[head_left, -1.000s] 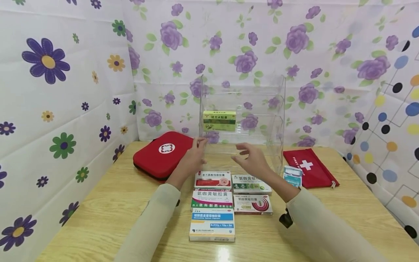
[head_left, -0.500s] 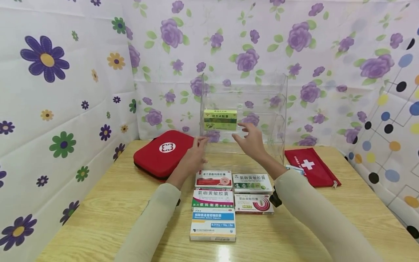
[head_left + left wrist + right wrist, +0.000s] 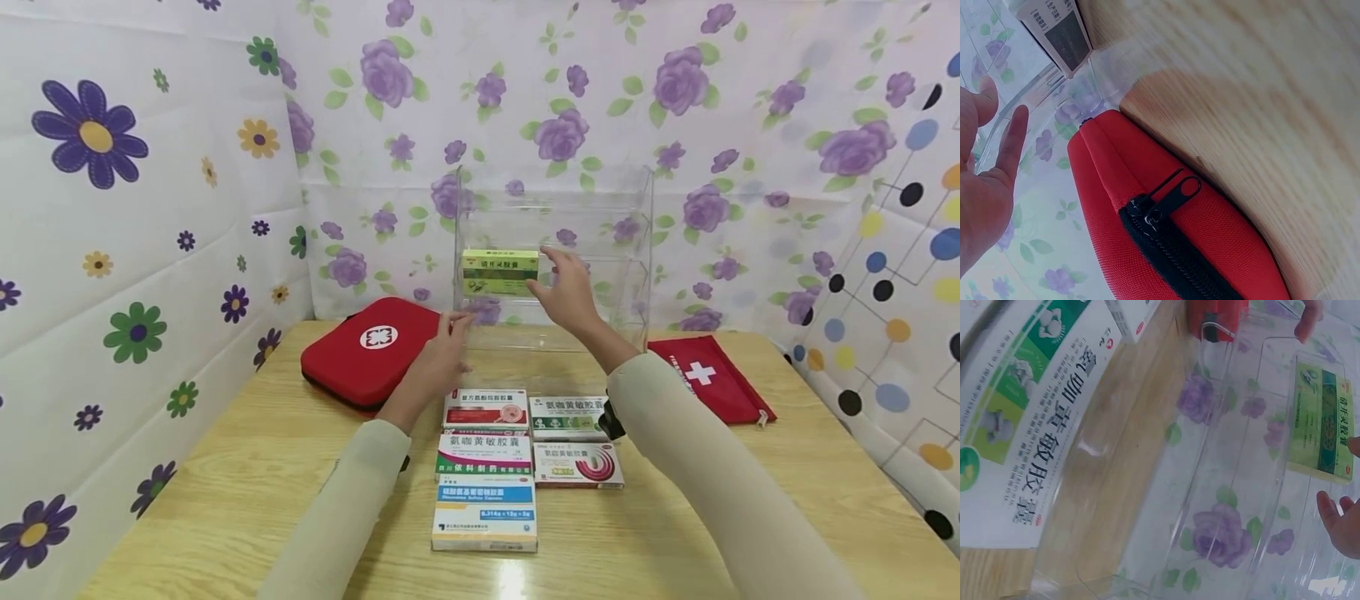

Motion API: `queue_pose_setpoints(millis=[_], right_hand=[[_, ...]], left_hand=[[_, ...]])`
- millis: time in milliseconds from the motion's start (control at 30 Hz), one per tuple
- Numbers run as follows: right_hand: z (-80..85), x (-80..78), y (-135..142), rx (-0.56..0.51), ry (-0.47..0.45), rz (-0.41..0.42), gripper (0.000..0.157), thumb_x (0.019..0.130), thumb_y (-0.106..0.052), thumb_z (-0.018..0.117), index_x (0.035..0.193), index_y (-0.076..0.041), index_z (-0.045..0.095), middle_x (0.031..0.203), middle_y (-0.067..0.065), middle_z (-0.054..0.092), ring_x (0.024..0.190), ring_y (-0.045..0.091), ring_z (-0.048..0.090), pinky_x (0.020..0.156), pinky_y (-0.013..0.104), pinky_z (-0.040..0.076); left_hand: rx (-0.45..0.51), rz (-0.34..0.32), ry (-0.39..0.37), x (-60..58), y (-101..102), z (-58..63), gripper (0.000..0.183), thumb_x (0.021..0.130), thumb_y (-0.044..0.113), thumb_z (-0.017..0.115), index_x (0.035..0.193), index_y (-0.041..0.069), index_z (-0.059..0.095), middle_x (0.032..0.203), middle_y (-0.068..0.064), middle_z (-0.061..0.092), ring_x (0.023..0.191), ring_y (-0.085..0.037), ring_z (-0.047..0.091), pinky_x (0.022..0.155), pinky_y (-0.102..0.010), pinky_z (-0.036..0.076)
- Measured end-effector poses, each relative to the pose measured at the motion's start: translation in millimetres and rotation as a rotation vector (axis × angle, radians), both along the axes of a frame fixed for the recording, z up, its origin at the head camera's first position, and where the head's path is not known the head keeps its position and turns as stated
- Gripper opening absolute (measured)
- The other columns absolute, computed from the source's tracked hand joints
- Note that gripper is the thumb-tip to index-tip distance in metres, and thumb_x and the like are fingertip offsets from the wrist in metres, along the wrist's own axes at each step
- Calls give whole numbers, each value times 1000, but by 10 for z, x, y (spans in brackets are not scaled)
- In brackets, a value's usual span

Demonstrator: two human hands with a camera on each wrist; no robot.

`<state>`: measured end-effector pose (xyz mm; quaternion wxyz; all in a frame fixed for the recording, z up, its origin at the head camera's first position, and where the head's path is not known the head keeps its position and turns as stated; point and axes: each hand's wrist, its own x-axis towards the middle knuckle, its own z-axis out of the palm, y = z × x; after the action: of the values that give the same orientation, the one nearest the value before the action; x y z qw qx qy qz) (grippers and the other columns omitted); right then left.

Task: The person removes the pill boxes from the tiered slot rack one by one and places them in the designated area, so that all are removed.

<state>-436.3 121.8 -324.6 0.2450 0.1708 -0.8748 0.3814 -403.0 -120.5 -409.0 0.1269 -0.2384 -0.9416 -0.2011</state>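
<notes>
A yellow-green medicine box (image 3: pixel 498 268) stands on a tier of a clear acrylic display rack (image 3: pixel 647 275), at its left side. My right hand (image 3: pixel 572 298) is at the box's right end, its thumb low by the front and its fingertips right at the upper corner. In the right wrist view, fingertips (image 3: pixel 1355 447) overlap the face of the box (image 3: pixel 1319 419), while the others stay spread beside it. My left hand (image 3: pixel 435 367) is by the rack's lower left edge, thumb and finger (image 3: pixel 1013 140) extended and apart, with no box in it.
Several medicine boxes (image 3: pixel 483 515) lie in two columns before the rack on the wooden table (image 3: pixel 247 500). A red hard case (image 3: pixel 352 354) sits left, overlapped by my left hand. A red first-aid pouch (image 3: pixel 720 387) lies right. Patterned cloth (image 3: pixel 375 167) hangs behind.
My right hand has risen and moved left from in front of the rack to the green box's right end. The left hand has stayed by the rack's left edge.
</notes>
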Motion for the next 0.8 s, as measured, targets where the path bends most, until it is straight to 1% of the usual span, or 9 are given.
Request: queue_pose_setpoints(millis=[100, 167, 267, 367, 467, 600, 700, 800], right_hand=[[47, -51, -18, 64, -8, 10, 63, 90, -15, 74, 146, -7, 47, 142, 21, 46, 126, 37, 47, 103, 53, 40], [73, -71, -22, 93, -24, 24, 64, 90, -13, 72, 147, -7, 45, 144, 22, 43, 133, 39, 41, 107, 56, 36], [107, -100, -39, 128, -55, 39, 64, 92, -13, 71, 149, -9, 43, 147, 21, 41, 137, 39, 37, 110, 55, 33], [121, -125, -57, 174, -85, 62, 64, 92, -13, 70, 149, -7, 42, 147, 20, 40, 136, 38, 38, 109, 50, 36], [146, -150, -69, 195, -80, 67, 57, 93, -10, 69, 145, -3, 47, 143, 21, 41, 130, 38, 43, 104, 48, 42], [181, -157, -91, 158, -89, 57, 49, 93, -8, 68, 140, -1, 53, 137, 21, 41, 121, 37, 48, 95, 47, 46], [183, -151, -128, 103, -119, 37, 48, 93, -8, 68, 138, -2, 54, 136, 21, 43, 119, 36, 51, 93, 45, 49], [166, -147, -180, 30, -139, 10, 48, 92, -6, 69, 137, -4, 56, 136, 22, 48, 118, 36, 55, 93, 44, 51]], left_hand=[[0, 6, 9, 1, 6, -18, 89, 84, 5, 76, 154, 16, 22, 152, -5, 20, 60, -15, 53, 56, -21, 50], [0, 2, 19, -6, 17, -30, 89, 84, 5, 77, 154, 15, 23, 151, -5, 21, 61, -15, 54, 58, -22, 51], [-10, 1, 34, -14, 24, -37, 89, 84, 5, 77, 154, 14, 23, 151, -6, 22, 61, -15, 53, 60, -22, 51], [-10, 9, 27, -4, 17, -33, 89, 84, 6, 77, 154, 15, 23, 151, -5, 22, 61, -14, 53, 59, -22, 51], [-6, 16, 19, 9, 14, -21, 89, 84, 6, 77, 154, 16, 23, 151, -5, 21, 61, -14, 54, 59, -22, 50], [-1, 14, 17, 19, 14, -4, 89, 84, 5, 77, 154, 15, 23, 152, -6, 21, 61, -15, 54, 58, -22, 51], [-12, 19, 16, 14, 11, -2, 89, 85, 6, 77, 154, 16, 22, 152, -5, 20, 59, -15, 53, 56, -22, 50], [-18, 23, 15, 8, 3, -4, 90, 85, 5, 77, 154, 16, 21, 152, -5, 20, 57, -15, 52, 54, -22, 48]])
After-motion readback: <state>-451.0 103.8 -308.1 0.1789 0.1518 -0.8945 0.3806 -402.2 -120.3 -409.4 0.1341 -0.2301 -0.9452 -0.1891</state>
